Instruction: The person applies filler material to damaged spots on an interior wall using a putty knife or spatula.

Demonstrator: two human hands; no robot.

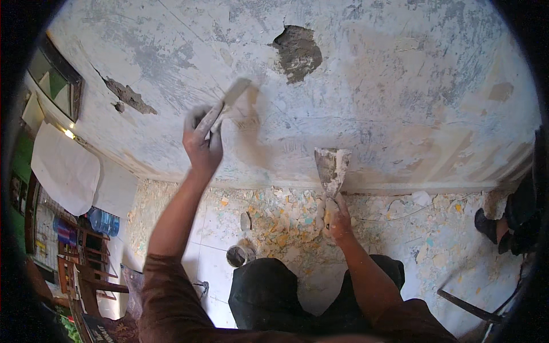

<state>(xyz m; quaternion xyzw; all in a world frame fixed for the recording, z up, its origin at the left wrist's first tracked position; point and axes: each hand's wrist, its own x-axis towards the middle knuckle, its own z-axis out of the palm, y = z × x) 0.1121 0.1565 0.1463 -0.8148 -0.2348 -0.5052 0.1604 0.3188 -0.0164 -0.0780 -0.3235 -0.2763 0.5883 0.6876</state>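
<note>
grey scraper (237,91) pinched by left fingers (215,117); right fingers (342,204) gripping putty knife (331,166); pale lettering (104,334) on dark item (120,330)

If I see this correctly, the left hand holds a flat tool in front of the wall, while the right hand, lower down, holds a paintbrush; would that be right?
Not quite: the head view shows that the right hand, lower down, holds a putty knife, not a paintbrush. The left hand does hold a flat tool in front of the wall.
</note>
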